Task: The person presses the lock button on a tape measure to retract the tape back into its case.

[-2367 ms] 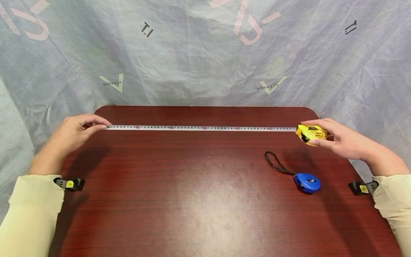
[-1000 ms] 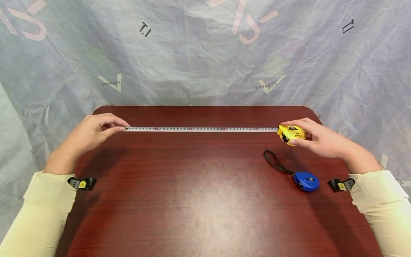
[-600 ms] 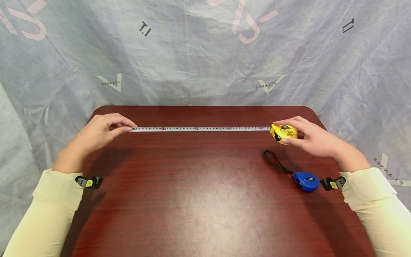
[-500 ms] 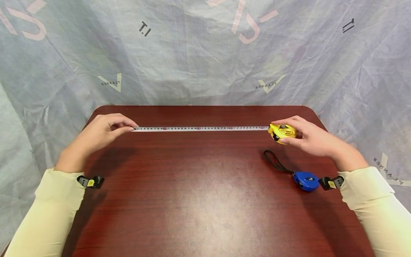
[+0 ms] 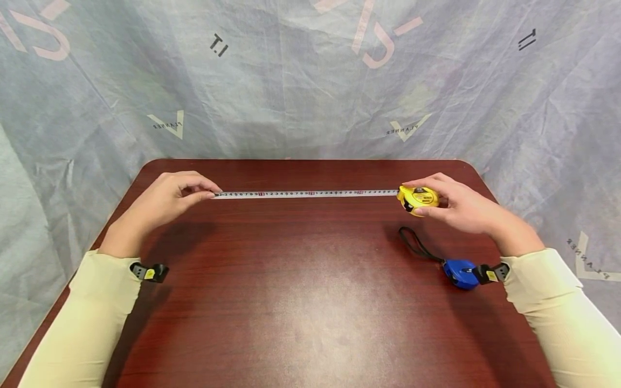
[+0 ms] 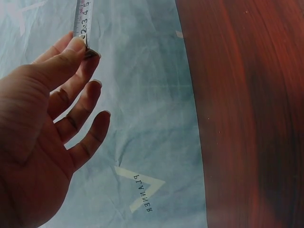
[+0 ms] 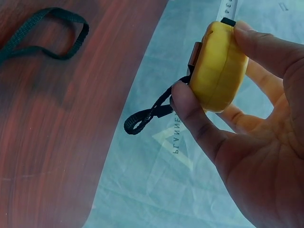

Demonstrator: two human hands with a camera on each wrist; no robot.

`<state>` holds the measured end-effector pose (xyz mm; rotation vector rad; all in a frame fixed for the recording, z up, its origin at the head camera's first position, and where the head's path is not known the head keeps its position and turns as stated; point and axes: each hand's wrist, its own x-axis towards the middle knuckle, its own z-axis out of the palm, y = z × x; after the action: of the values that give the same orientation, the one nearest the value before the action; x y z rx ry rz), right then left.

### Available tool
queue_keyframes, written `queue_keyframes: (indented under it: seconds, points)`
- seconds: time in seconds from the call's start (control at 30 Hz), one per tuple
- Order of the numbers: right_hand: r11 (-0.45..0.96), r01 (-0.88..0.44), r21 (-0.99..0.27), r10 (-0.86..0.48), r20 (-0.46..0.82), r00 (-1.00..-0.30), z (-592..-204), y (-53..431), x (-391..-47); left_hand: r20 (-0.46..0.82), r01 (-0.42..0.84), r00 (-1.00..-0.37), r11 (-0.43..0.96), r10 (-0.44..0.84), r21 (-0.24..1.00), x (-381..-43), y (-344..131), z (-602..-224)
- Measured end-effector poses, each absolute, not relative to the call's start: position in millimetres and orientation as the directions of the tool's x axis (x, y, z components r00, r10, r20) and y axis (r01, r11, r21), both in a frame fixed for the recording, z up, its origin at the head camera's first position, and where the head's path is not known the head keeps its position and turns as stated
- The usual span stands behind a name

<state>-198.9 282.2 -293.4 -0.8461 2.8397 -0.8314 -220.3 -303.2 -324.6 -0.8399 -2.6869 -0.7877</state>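
A yellow tape measure [image 5: 421,201] is in my right hand [image 5: 468,207], gripped at its sides between thumb and fingers. Its white blade [image 5: 291,194] runs out leftwards, level and straight above the far part of the table. At the other end my left hand [image 5: 162,205] pinches the blade tip between thumb and forefinger. The metal end hook [image 6: 90,53] shows at those fingertips in the left wrist view, the other fingers spread loosely. A short black strap [image 7: 137,121] dangles from the yellow case in the right wrist view.
A blue tape measure [image 5: 457,274] with a black wrist strap [image 5: 416,243] lies on the dark red wooden table [image 5: 291,269], partly behind the right wrist's camera mount [image 5: 487,273]. A grey printed sheet [image 5: 291,81] hangs behind the table's far edge.
Both hands have come closer together, the left moving right and the right moving left. The stretch of blade between them is shorter. The blue tape measure stays in place.
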Motion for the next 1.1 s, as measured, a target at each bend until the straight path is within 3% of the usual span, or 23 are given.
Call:
queue_keyframes:
  seconds: [1.1]
  points:
    - [0.689,-0.519,-0.506,-0.557,0.089,-0.826,-306,254,-213,0.375,0.605,-0.794,0.675,0.478,0.422,-233,-272,-332]
